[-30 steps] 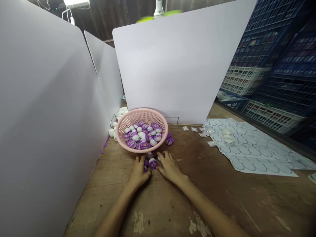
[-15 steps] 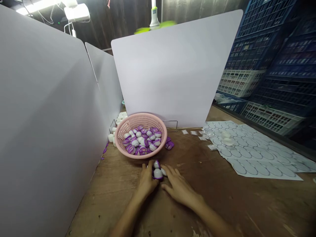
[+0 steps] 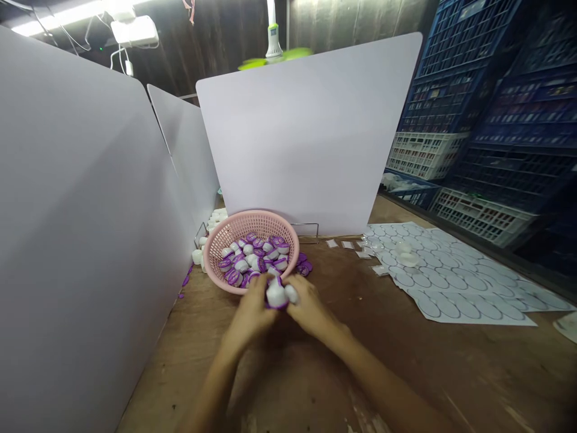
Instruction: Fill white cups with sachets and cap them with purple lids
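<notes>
Between my two hands, at the front rim of the pink basket point(image 3: 216, 278), is a small cluster of white and purple cups point(image 3: 276, 294). My left hand point(image 3: 253, 305) is closed against the cluster's left side. On the other side my right hand point(image 3: 310, 305) presses in, its fingers curled round the white cups. Many more purple-lidded white cups point(image 3: 250, 257) fill the basket. Several purple lids point(image 3: 303, 264) lie on the table just right of the basket.
White cups point(image 3: 197, 257) stand left of the basket by the white partition point(image 3: 112, 210). Small clear packets point(image 3: 347, 245) and sheets printed with ovals point(image 3: 451, 270) lie to the right. Blue crates point(image 3: 505, 120) are stacked beyond. A wire rack point(image 3: 311, 225) shows behind the basket.
Both hands have closed on the cups and lifted them from the table up to the basket's front rim. The camera view has shifted slightly.
</notes>
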{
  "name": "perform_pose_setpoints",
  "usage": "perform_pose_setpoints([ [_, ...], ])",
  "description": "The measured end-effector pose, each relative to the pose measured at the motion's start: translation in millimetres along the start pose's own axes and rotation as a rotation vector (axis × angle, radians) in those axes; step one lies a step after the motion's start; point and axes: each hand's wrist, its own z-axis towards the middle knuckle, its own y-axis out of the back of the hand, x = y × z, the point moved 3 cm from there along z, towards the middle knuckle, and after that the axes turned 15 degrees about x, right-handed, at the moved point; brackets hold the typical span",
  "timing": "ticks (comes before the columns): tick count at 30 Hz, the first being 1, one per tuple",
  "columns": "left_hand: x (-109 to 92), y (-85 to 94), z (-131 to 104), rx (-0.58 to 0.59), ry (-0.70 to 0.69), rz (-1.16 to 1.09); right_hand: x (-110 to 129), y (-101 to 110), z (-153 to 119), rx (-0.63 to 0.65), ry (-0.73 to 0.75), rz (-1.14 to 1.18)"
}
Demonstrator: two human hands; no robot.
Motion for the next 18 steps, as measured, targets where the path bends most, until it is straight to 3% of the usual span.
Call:
perform_pose_setpoints([
  [3, 1, 51.7, 37, -0.156, -0.012, 0.099, 21, 17, 65, -0.098, 0.061, 0.007],
  [5, 12, 79.4, 60, -0.182, 0.073, 0.131, 24, 25, 105, -0.136, 0.045, 0.038],
  [7, 26, 97.7, 68, -0.184, 0.134, 0.141, 15, 31, 125, -0.178, 0.028, 0.067],
  [10, 51, 111.1, 48, -0.331, 0.220, 0.192, -17, 37, 118, -0.316, -0.056, 0.112],
  [13, 77, 111.1, 13, -0.597, 0.437, 0.016, -57, 32, 93, -0.443, -0.326, 0.346],
  [15, 86, 105.4, 0, -0.627, 0.514, -0.187, -70, 25, 85, -0.430, -0.442, 0.492],
  [18, 78, 107.7, -1, -0.593, 0.472, -0.338, -57, 27, 85, -0.408, -0.430, 0.582],
])
